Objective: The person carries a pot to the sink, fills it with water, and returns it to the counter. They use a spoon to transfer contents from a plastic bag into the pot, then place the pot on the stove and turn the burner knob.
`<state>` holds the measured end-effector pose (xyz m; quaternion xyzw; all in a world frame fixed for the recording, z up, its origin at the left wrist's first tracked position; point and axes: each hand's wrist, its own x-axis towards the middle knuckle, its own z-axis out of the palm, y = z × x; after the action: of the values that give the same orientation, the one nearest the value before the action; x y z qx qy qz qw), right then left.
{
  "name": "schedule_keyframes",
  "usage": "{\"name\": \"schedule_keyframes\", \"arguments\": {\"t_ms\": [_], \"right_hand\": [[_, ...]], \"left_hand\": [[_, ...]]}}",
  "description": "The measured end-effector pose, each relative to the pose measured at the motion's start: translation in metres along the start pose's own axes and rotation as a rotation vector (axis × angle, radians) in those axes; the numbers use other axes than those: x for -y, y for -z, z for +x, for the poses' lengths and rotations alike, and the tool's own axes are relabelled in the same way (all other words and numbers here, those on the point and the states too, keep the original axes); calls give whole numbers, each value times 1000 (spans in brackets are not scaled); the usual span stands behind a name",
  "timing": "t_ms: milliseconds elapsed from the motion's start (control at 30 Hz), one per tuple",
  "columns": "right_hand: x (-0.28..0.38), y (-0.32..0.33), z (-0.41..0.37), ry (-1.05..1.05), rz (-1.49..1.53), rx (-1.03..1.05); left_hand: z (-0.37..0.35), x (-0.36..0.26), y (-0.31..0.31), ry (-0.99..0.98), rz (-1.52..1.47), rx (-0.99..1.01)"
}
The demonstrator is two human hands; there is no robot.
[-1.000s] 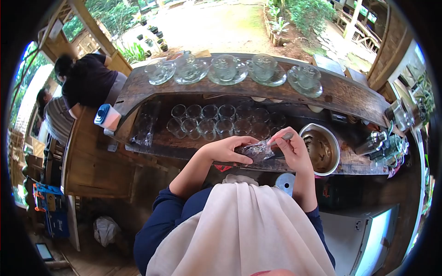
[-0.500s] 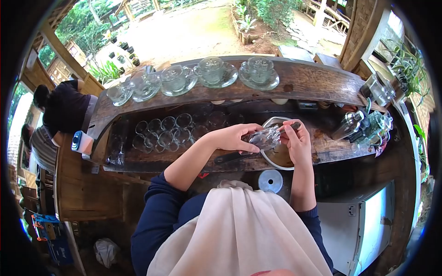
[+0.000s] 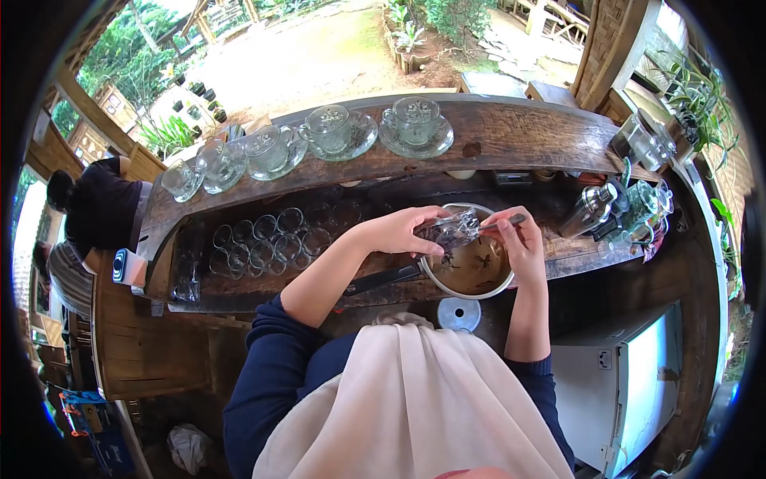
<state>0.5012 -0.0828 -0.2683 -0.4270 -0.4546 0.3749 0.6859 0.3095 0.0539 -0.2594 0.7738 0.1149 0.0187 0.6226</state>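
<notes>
My left hand (image 3: 403, 233) is closed around a crinkled clear plastic bag (image 3: 456, 228) with dark contents that I cannot identify. In my right hand (image 3: 515, 239), fingers pinch a thin, greyish, spoon-like utensil (image 3: 517, 219); its tip is at the bag's mouth and hard to make out. Directly below both hands sits a metal saucepan (image 3: 510, 279) with a black handle (image 3: 383, 279). It holds brownish liquid with several dark pieces floating in it, one of them star-shaped (image 3: 483, 260).
Patterned glass cups on saucers (image 3: 343, 140) line the raised wooden ledge. Several drinking glasses (image 3: 271, 239) stand on the lower counter at left. A cocktail shaker (image 3: 592, 209) and glass jars (image 3: 645, 207) are at right. A person (image 3: 104, 209) is at far left.
The camera view has shifted, so the counter items appear further left. My hands are now over the pan's back part, with more of the liquid and floating pieces visible.
</notes>
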Motion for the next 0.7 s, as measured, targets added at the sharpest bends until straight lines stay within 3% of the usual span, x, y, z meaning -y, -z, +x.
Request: {"name": "schedule_keyframes", "arguments": {"t_ms": [100,167,267,367,433,633,700], "right_hand": [[1,10,4,54,-107,142],[4,19,7,-69,-51,223],[8,24,8,-165,-6,183],[-1,31,10,-132,65,155],[-3,35,10,-125,94,157],[-12,41,8,-132,120,146],[-13,40,8,-145,123,136]], "left_hand": [[9,13,0,-67,35,-6],[13,18,1,-103,68,-12],[13,18,0,-93,99,-35],[10,11,-1,35,12,-39],[12,17,0,-177,145,-65],[6,10,0,-60,199,-91],[8,17,-2,-111,244,-119]]}}
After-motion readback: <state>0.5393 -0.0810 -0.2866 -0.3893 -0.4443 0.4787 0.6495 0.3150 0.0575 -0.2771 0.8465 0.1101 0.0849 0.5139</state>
